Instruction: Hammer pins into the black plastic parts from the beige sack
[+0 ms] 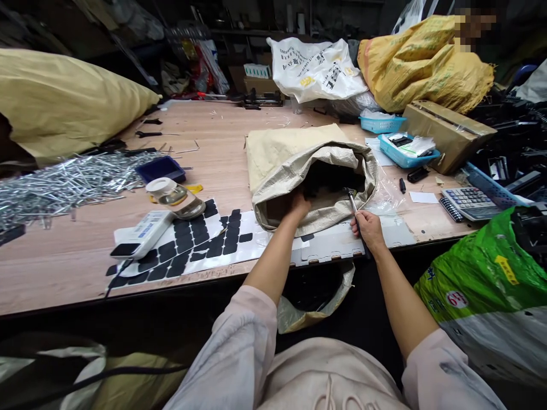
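1. Workroom, dim at the back; wood-topped table spreads beyond and to either side of both hands.
2. Sack, pale and woven, lies on the table with its mouth gaping toward the person. The left hand is inside that mouth; the right hand is just outside, at the rim's near right. Orientation presumably chosen so an arm can enter without lifting the cloth.
3. Left hand: fingers lost in shadow; cannot tell whether they grip anything or are spread.
4. Right hand: fingers curled round the dark handle of a hand tool, metal head upward beside the sack's mouth. Contact between head and cloth cannot be told. A mid-shaft hold probably leaves the head free.
5. Far left of the left hand: metal rods, heaped loose. Nearer that hand: lidded jar and dark blue tray, likely set aside to leave the sack room.
6. Right of the right hand: calculator, apparently within reach; beyond it, cardboard box and light-blue baskets.
7. Counts: gaping sack on table, 1; held tool, 1; jar, 1; dark blue tray, 1; calculator, 1; cardboard box on table, 1; light-blue baskets, 3 visible; rods, too many and overlapping to count.
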Action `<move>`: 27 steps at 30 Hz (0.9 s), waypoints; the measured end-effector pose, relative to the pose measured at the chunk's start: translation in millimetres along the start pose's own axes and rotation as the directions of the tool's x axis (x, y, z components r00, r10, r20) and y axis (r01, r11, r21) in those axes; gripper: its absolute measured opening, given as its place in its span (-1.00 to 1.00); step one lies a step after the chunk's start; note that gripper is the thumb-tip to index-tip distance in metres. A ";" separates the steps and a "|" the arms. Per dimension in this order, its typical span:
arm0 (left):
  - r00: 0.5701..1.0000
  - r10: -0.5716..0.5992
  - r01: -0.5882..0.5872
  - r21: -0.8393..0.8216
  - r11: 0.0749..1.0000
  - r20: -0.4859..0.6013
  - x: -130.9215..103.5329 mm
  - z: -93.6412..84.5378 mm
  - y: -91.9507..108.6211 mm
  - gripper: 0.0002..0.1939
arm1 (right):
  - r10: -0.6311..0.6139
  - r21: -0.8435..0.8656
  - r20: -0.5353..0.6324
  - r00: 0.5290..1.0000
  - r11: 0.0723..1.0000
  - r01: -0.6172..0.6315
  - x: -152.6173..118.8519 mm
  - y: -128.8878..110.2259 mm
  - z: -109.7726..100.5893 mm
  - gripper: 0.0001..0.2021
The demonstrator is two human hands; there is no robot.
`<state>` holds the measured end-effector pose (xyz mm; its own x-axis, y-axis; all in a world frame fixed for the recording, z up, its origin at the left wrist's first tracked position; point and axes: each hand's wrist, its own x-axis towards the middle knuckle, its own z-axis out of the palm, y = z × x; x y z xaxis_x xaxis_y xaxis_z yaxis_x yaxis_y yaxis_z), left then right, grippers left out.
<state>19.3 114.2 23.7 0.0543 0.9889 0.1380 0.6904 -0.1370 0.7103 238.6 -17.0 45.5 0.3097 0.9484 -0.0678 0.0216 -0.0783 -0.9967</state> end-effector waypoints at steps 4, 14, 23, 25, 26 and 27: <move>0.994 0.056 -0.052 -0.054 0.997 0.089 -8.9 12.2 17.3 -0.39 | -0.007 -0.003 -0.005 1.000 1.000 0.007 0.4 -0.4 0.3 -0.73; 0.996 0.062 -0.059 0.038 0.998 -0.058 -19.0 2.7 15.6 -0.56 | 0.003 -0.004 -0.015 1.000 1.000 -0.003 1.2 0.9 0.4 -0.75; 0.951 0.247 -0.269 -0.106 0.957 -0.187 -55.8 -23.8 46.4 -0.57 | -0.002 0.017 -0.017 1.000 1.000 0.002 2.7 3.5 0.5 -0.76; 0.942 0.321 -0.334 -0.154 0.930 -0.103 -76.2 -22.2 52.0 -0.48 | -0.004 0.023 -0.016 1.000 1.000 0.005 3.5 4.2 0.1 -0.76; 0.937 0.347 -0.349 -0.160 0.923 -0.040 -86.1 -18.7 53.8 -0.45 | -0.006 0.023 -0.017 1.000 1.000 0.006 3.7 4.4 -0.1 -0.76; 0.932 0.361 -0.354 -0.154 0.923 0.024 -94.9 -13.9 54.8 -0.44 | -0.008 0.021 -0.018 1.000 1.000 0.009 3.8 4.4 -0.3 -0.76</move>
<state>41.9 12.1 59.1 0.3170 0.8738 0.3688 0.5069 -0.4847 0.7128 240.1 -13.8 40.9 0.3266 0.9433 -0.0587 0.0042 -0.0636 -0.9980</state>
